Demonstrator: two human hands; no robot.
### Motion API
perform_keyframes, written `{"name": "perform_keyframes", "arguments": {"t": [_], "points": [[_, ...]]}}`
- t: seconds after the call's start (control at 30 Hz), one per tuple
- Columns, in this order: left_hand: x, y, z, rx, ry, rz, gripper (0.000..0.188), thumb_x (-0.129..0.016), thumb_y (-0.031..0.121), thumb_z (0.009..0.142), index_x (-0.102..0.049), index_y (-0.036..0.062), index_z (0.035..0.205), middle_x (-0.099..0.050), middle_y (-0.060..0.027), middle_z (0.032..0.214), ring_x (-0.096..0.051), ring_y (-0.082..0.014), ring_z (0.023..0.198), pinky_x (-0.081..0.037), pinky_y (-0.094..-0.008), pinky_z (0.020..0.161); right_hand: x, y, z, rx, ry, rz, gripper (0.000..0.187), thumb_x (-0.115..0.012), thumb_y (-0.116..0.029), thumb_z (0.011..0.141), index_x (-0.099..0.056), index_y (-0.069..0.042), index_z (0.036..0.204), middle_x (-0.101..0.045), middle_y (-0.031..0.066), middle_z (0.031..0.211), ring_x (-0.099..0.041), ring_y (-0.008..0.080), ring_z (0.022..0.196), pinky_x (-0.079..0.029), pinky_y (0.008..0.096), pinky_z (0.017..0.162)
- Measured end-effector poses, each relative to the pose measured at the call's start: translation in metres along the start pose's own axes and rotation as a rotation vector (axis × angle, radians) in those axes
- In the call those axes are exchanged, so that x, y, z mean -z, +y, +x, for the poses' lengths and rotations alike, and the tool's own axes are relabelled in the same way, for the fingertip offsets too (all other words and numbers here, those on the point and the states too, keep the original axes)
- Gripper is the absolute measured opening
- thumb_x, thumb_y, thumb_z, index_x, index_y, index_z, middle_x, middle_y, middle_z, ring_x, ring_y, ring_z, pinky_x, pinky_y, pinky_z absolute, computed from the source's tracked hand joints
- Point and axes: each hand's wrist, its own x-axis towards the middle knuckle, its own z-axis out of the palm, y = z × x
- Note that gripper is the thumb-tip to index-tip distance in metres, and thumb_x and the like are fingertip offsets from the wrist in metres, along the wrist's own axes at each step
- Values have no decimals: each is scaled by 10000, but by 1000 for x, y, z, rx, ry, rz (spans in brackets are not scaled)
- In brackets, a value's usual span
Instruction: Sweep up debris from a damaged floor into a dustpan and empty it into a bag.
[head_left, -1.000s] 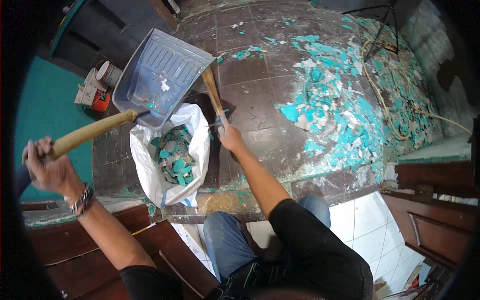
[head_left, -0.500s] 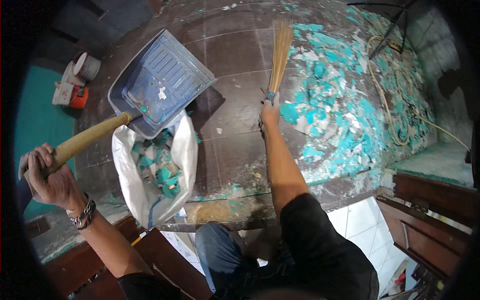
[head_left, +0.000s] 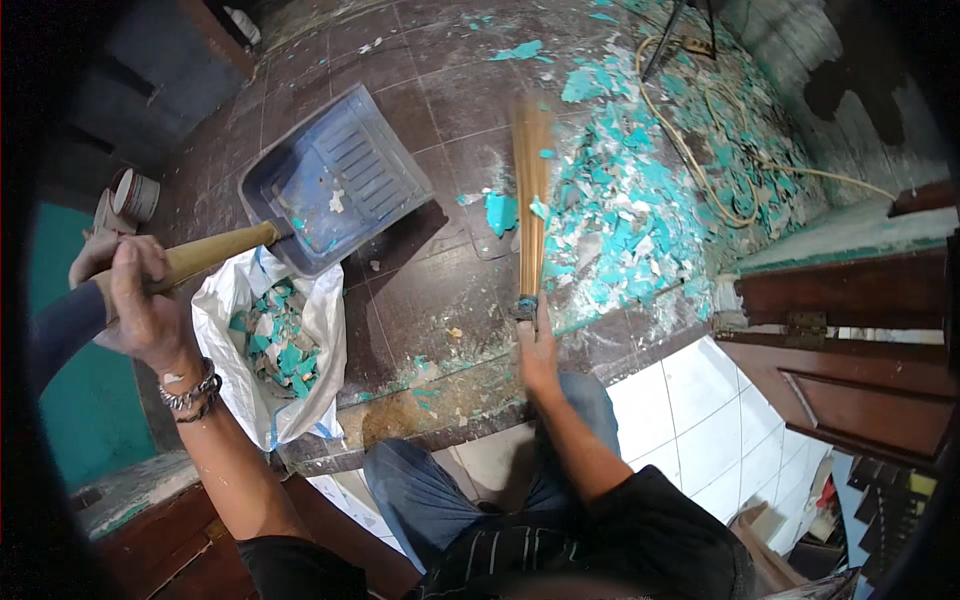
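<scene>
My left hand [head_left: 143,300] is wrapped round the wooden handle of a blue dustpan [head_left: 345,185]. A few pale and turquoise chips lie in the pan, which is held just above and beyond a white sack [head_left: 325,385]. Flakes of paint and plaster [head_left: 275,340] show inside the sack's mouth. In my right hand [head_left: 537,340] is a stick broom [head_left: 530,210], gripped at its bound end, with its bristles pointing away and blurred at the tip. The bristles reach the left edge of a wide heap of turquoise and white paint chips [head_left: 640,200] on the dark tiles.
A beige cable [head_left: 690,165] loops over the far right of the heap, near dark stand legs [head_left: 665,45]. White buckets [head_left: 137,195] stand at the far left. A raised floor edge [head_left: 430,415] runs before my knees; a brown wooden door [head_left: 860,380] is at the right.
The broom and my right hand have drawn back toward me, with chips now at the bristles. My left hand has risen with the handle. The view has shifted.
</scene>
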Motion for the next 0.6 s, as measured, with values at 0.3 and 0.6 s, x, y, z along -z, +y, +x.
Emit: {"name": "perform_keyframes", "arguments": {"t": [0.3, 0.6], "points": [[-95, 44, -26, 134, -118, 91, 137, -559, -20, 811, -539, -15, 946, -543, -24, 682, -502, -69, 544, -401, -199, 495, 250, -6, 0, -299, -115, -54, 578, -461, -134, 890, -278, -168, 1437, -598, 169, 1135, -602, 220, 893, -470, 299, 762], [-183, 60, -26, 323, -75, 204, 91, -618, 46, 783, -598, 18, 867, -537, 44, 675, -481, -24, 560, -380, -184, 504, 376, 91, 19, -230, -81, -648, 597, -515, -167, 864, -287, -211, 1414, -597, 304, 918, -576, 461, 846, -466, 478, 734]]}}
